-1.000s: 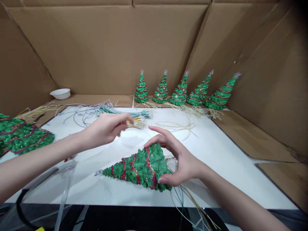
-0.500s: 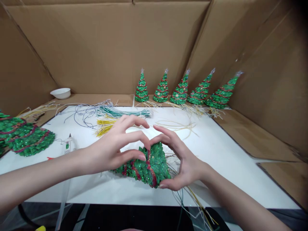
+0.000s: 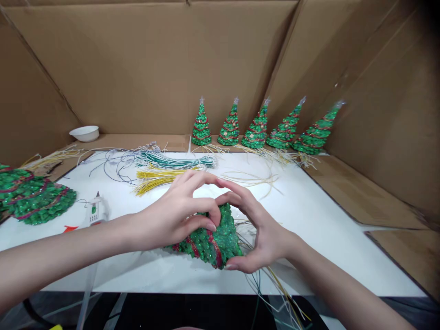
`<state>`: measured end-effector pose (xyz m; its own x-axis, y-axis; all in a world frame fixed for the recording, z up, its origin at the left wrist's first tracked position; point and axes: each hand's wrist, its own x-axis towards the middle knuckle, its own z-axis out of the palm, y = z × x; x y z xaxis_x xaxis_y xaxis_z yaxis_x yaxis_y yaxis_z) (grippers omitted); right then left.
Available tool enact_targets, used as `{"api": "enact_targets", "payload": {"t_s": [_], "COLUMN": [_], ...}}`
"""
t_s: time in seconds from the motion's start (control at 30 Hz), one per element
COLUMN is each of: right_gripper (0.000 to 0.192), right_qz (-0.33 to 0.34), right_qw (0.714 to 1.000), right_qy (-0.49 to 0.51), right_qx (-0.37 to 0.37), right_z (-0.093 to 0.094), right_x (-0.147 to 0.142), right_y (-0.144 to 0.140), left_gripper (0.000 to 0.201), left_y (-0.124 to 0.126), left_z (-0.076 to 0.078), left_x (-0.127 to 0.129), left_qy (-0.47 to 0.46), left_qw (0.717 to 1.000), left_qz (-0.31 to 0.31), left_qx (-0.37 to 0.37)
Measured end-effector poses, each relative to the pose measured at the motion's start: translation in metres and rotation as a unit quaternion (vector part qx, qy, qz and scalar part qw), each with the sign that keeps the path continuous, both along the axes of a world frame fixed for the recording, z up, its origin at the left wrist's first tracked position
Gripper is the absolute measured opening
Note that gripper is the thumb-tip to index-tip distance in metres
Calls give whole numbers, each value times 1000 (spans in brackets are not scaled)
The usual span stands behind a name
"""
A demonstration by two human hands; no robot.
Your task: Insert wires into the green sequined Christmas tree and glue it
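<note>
A small green glittery Christmas tree (image 3: 223,236) with red garland bands lies on its side above the white table. My right hand (image 3: 261,229) grips its wide base end, thumb below and fingers curved over the top. Yellow, white and green wires (image 3: 271,284) trail from the base under my right wrist. Against the garlanded side, my left hand (image 3: 185,213) is closed in a pinch of thumb and index finger. Whatever that pinch holds, if anything, is hidden. The tree's tip is covered by my left hand.
Several similar trees (image 3: 201,126) stand along the back. Behind my left hand lie green-white wires (image 3: 175,160) and yellow wires (image 3: 147,181). At left are a glue gun (image 3: 94,210), more trees (image 3: 44,201) and a white bowl (image 3: 85,133). Cardboard walls (image 3: 137,68) surround the white table (image 3: 330,229).
My left hand has shifted slightly right across the tree, and its thumb and index finger have closed together. My right hand keeps its grip on the base.
</note>
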<state>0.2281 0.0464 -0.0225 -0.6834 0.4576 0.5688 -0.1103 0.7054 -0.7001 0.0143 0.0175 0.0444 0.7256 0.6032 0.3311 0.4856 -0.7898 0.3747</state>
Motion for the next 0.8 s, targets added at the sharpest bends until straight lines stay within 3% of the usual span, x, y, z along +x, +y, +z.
{"api": "enact_targets", "payload": {"t_s": [0.23, 0.53, 0.8], "right_gripper": [114, 117, 116], "right_qz": [-4, 6, 21], "right_qw": [1000, 1000, 1000], "right_qy": [0, 0, 1], "right_qx": [5, 8, 1], "right_z": [2, 2, 4], "right_x": [0, 0, 0], "right_y": [-1, -2, -3], "left_gripper": [19, 12, 9], "left_y": [-3, 2, 1], "left_z": [-2, 2, 0], "left_x": [6, -13, -12], "left_qy": [43, -16, 1], "left_qw": [999, 998, 1000], "left_qz": [15, 42, 4], "left_qx": [5, -44, -19]}}
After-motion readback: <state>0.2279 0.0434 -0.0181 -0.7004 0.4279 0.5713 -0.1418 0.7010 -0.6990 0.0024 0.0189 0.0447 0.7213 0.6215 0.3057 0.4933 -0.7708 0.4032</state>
